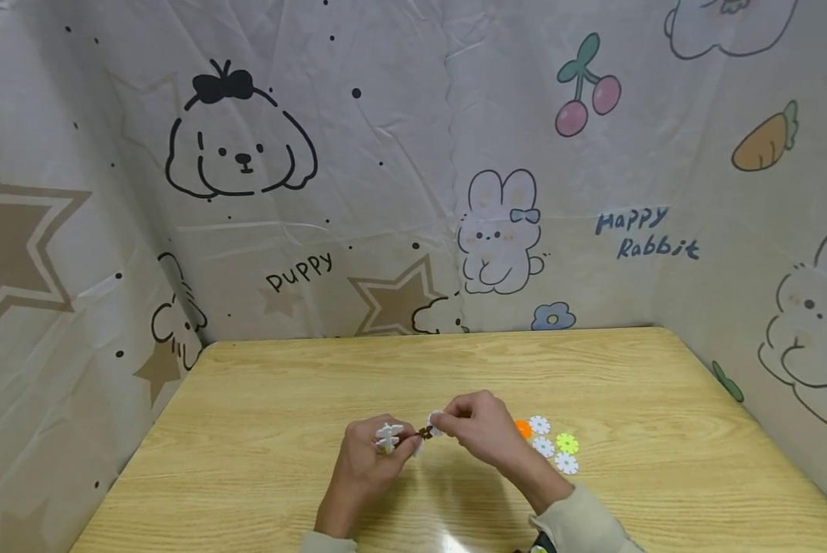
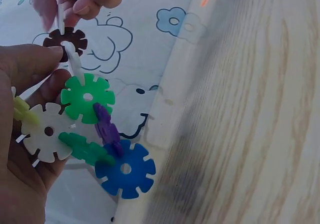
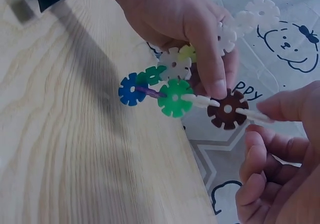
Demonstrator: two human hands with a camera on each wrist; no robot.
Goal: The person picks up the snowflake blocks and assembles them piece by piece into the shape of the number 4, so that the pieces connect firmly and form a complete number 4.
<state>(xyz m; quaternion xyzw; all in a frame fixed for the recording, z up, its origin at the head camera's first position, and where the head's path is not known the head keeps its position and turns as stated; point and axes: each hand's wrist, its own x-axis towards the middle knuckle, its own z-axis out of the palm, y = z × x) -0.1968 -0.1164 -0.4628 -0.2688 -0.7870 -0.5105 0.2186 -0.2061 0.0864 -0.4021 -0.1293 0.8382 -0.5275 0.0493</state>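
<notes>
My left hand (image 1: 372,461) grips a chain of notched plastic discs slotted into one another. Its thumb presses near the brown disc (image 3: 228,109) at one end. From there the chain runs through a white disc seen edge-on, a green disc (image 2: 88,97), a purple disc (image 2: 107,129), a blue disc (image 2: 125,169), and another green disc to a white disc (image 2: 47,132) by the palm. More pale discs (image 3: 262,13) stick out past the fingers. With thumb and fingers my right hand (image 1: 482,426) pinches a white disc (image 3: 254,115), its edge set at the brown disc's rim.
On the wooden table (image 1: 282,384), right of my hands, lie several loose discs: an orange disc (image 1: 523,429), a yellow-green disc (image 1: 567,443) and white discs (image 1: 543,447). Patterned cloth (image 1: 385,153) hangs behind the table and along both sides.
</notes>
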